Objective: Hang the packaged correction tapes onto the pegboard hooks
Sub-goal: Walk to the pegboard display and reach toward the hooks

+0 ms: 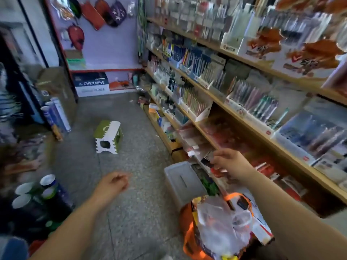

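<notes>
The frame is blurred by motion. My right hand [230, 162] reaches toward the low shelf on the right, fingers pinched on a small dark packaged item [207, 162], probably a correction tape. Red and clear packaged items [195, 139] fill that low shelf section just ahead of the hand. My left hand [112, 183] hangs over the floor at the lower middle, fingers loosely curled and holding nothing. An orange basket [189, 246] with a clear plastic bag [221, 228] of packaged goods sits below my right forearm.
Wooden shelves [244, 117] full of pens run along the right. A grey plastic bin [183, 182] stands by the basket. A green and white folding stool [108, 136] sits on the speckled floor. Rolled tubes [43, 194] stand at the lower left. Bags hang on the far white board [105, 44].
</notes>
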Available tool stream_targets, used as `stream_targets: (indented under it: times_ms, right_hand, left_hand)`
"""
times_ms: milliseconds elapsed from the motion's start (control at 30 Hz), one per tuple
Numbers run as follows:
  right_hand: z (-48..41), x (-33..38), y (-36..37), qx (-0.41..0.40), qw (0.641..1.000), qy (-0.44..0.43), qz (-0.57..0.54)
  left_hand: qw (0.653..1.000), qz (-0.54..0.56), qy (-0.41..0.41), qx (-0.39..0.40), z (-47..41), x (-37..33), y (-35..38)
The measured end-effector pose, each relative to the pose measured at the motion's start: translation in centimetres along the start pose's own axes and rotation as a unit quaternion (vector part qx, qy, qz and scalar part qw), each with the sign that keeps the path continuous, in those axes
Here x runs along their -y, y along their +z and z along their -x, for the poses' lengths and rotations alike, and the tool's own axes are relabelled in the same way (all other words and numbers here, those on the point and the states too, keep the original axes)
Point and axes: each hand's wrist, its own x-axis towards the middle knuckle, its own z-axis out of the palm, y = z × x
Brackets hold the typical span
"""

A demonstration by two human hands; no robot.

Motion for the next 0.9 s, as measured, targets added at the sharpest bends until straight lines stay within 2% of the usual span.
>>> stream_targets:
  times_ms: [200, 400, 633, 800, 900]
  right_hand:
    - [-14.7, 4.5, 3.8, 0.049, 0.997, -0.031, -0.051]
    - [-28.0, 11.4, 9.3, 0.143, 0.987, -0.047, -0.064]
    - [-39.2, 18.2, 20.8, 0.231, 0.971, -0.040, -0.048]
    - [-47.2, 25.1, 29.7, 0.240, 0.969, -0.049, -0.039]
    - [-51.7, 30.3, 35.2, 0.246, 0.967, -0.059, -0.037]
  left_hand:
    - [0.995, -0.009, -0.035, -0.097, -10.2, -1.0, -3.2]
    - [0.979, 0.060, -0.074, -0.182, -20.2, -2.4, -6.9]
    - [0.961, 0.069, -0.105, -0.245, -29.1, -1.8, -13.6]
    - [0.952, 0.079, -0.082, -0.285, -38.5, -2.6, -22.3]
    - [0.950, 0.054, -0.098, -0.290, -44.2, -2.8, -27.3]
